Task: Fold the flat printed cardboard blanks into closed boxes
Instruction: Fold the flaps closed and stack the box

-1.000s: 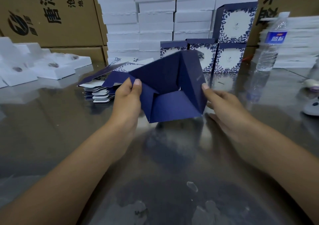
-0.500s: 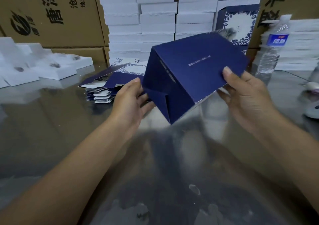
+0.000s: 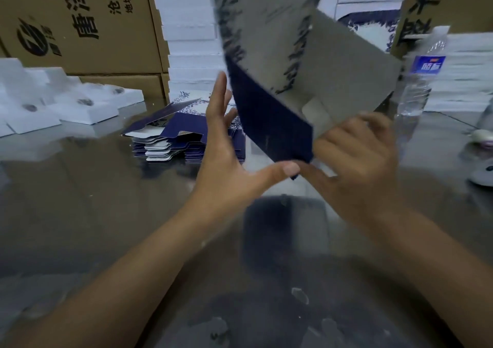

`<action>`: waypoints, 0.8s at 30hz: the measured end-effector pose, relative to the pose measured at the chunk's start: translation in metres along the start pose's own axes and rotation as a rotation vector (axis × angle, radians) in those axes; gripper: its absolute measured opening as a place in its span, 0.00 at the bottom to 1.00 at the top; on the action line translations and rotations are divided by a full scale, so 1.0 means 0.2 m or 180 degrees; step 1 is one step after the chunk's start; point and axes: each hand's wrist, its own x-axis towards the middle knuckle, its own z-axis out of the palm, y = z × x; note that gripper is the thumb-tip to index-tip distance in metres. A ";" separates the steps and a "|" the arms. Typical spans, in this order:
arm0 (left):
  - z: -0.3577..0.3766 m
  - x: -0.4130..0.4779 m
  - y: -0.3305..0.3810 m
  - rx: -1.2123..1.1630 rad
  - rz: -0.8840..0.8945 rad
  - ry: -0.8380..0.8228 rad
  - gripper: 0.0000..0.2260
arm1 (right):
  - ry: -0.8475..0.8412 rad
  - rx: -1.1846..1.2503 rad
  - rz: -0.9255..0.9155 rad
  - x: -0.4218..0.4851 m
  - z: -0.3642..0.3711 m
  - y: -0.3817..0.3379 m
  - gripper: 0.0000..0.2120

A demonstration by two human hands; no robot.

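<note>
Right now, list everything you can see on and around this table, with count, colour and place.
half-folded navy cardboard box: one, navy outside grey inside, held above table.
flat navy printed blanks: one stack, navy and white, table centre-left.
brown corrugated cartons: several, brown, back left and right.
white flat boxes: many, white, stacked at back.
white moulded inserts: several, white, far left.
clear plastic water bottle: one, blue label, right.
glossy table: one, grey, underneath.
hands: left hand open, thumb at box's lower corner; right hand gripping that corner.

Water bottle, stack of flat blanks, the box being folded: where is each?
Water bottle [image 3: 428, 64], head view, blue label.
Stack of flat blanks [image 3: 184, 132], head view, top blue sheet.
Box [image 3: 266, 123], head view, dark blue side.
</note>
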 end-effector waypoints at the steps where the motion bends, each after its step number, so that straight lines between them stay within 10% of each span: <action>1: 0.01 0.00 0.00 0.0003 0.0080 0.0000 0.55 | -0.0039 0.0006 -0.0137 0.01 0.00 -0.01 0.13; 11: 0.01 0.00 0.02 -0.0082 0.0352 0.0231 0.54 | -0.1065 0.0496 -0.0388 0.06 -0.03 -0.01 0.12; 19: 0.01 0.00 0.02 0.0097 0.0562 0.0071 0.55 | -0.1281 0.0663 0.0642 0.13 -0.17 0.00 0.13; 24: 0.04 0.00 0.01 0.0284 0.0818 0.0021 0.56 | -0.2448 0.0516 0.1090 0.28 -0.11 -0.02 0.15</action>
